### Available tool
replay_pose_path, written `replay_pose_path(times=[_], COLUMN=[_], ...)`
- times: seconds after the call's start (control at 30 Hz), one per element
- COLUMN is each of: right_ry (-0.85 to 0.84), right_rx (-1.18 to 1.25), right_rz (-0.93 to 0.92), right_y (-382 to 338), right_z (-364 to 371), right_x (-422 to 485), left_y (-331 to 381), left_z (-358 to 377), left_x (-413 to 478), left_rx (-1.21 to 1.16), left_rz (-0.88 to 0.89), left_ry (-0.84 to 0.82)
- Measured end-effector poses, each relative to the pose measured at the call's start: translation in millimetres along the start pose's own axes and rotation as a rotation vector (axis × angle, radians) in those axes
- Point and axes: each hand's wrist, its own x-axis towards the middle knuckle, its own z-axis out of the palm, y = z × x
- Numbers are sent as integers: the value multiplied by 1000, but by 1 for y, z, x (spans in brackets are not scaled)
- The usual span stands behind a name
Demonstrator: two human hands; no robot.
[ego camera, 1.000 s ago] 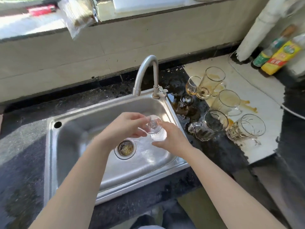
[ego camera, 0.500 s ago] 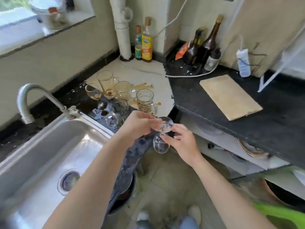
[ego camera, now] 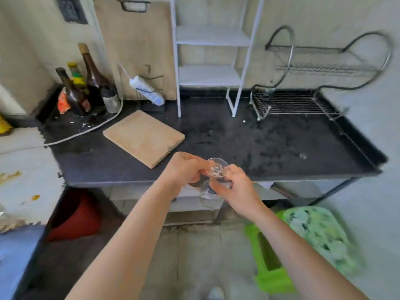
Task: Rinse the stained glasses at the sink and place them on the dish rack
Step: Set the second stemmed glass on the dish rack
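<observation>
The left hand (ego camera: 184, 169) pinches the upturned glass (ego camera: 216, 168) by its foot, the right hand (ego camera: 236, 188) curls its fingers round the stem, and the bottles (ego camera: 91, 81) carry labels too blurred to read.

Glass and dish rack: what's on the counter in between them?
Nothing stands there. The head view shows only bare dark countertop between the glass and the dish rack.
</observation>
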Motion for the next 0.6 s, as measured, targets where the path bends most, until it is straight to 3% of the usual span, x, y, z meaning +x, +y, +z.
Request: replay_pose_path(times=[0.27, 0.6], right_ry=[220, 363], right_rx=[-91, 25], right_rz=[40, 179], right_y=[74, 144], right_z=[-126, -212], right_x=[28, 145], left_y=[62, 103], left_z=[132, 200], left_x=[86, 242], left_rx=[83, 226], left_rz=[37, 93], left_ry=[-128, -97])
